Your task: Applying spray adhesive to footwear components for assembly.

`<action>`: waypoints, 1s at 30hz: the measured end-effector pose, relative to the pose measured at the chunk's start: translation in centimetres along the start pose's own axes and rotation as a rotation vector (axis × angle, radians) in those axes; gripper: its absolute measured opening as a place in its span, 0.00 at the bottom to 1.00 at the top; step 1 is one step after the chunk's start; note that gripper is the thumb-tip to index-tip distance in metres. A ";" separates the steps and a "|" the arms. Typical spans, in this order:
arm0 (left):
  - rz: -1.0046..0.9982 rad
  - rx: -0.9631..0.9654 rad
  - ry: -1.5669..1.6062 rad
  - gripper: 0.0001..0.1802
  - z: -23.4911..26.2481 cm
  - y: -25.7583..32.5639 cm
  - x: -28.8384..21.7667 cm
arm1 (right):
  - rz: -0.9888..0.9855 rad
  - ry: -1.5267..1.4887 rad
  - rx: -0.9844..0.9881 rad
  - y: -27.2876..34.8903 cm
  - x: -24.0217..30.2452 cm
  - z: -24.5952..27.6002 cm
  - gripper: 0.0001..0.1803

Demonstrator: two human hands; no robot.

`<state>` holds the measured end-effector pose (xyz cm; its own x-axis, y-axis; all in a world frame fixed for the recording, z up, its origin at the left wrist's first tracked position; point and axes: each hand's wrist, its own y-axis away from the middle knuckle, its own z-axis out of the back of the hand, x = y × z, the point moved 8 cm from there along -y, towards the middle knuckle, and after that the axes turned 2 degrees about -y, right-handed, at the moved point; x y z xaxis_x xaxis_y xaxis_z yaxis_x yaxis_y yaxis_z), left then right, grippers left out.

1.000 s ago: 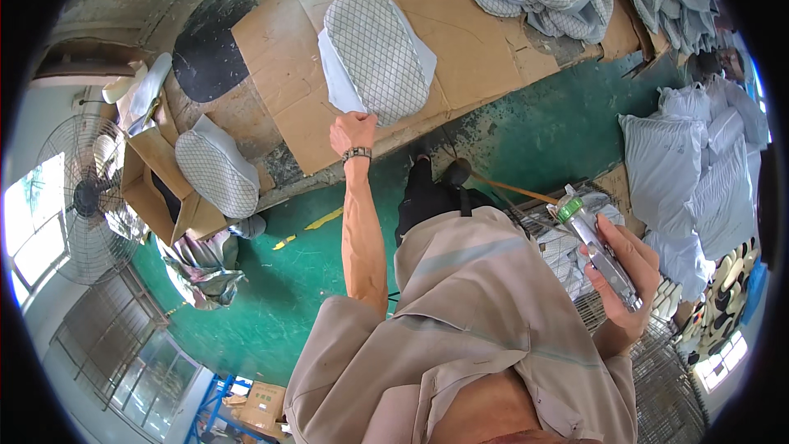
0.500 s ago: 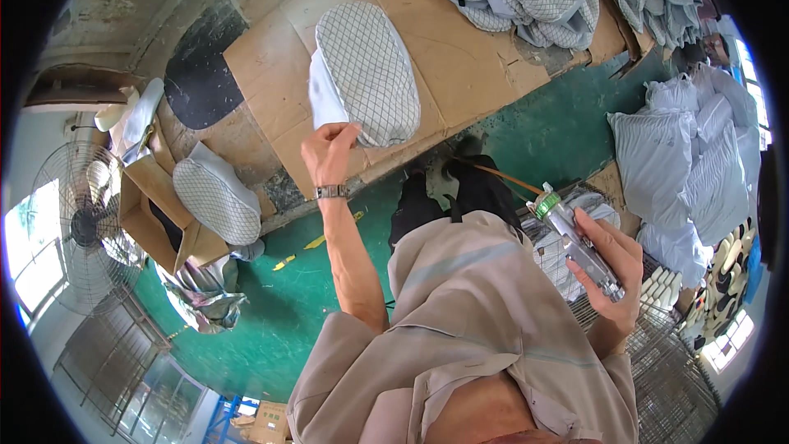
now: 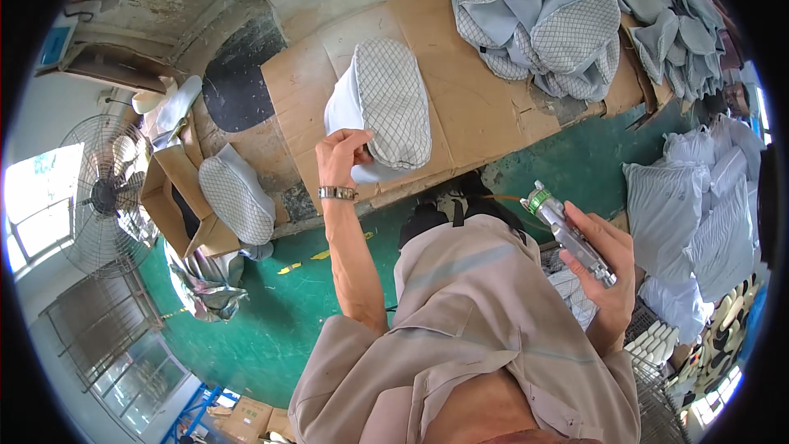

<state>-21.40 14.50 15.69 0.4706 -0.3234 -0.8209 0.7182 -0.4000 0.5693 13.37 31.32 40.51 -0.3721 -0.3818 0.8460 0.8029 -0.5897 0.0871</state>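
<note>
Left fingers (image 3: 355, 140) pinched on quilted cover (image 3: 396, 103), contact indistinct, right fingers (image 3: 600, 232) curled round metal tool (image 3: 569, 234), its far side hidden

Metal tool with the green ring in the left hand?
No, the right hand holds the metal tool, while the left hand pinches the quilted piece at its edge.

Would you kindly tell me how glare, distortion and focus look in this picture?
Head view: the window at left is largely washed out by glare; head view: the surroundings lean and bend toward the black rim; head view: the left hand and quilted pad look fairly sharp.
</note>
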 end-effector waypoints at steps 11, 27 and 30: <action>-0.120 -0.058 -0.103 0.11 -2.0 -2.1 -5.7 | 0.050 0.020 0.048 -3.3 -2.2 2.3 0.35; -0.398 0.174 0.119 0.05 -12.2 -5.0 -21.8 | 0.049 -0.053 0.016 -3.1 -5.5 5.9 0.39; -0.430 0.257 0.110 0.05 -16.1 -7.7 -23.5 | 0.005 -0.070 0.010 -2.1 -6.8 7.1 0.43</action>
<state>-29.74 38.93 29.93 0.2215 0.0037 -0.9752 0.7160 -0.6795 0.1600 17.53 40.19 38.26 -0.3348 -0.3341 0.8811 0.8096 -0.5804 0.0876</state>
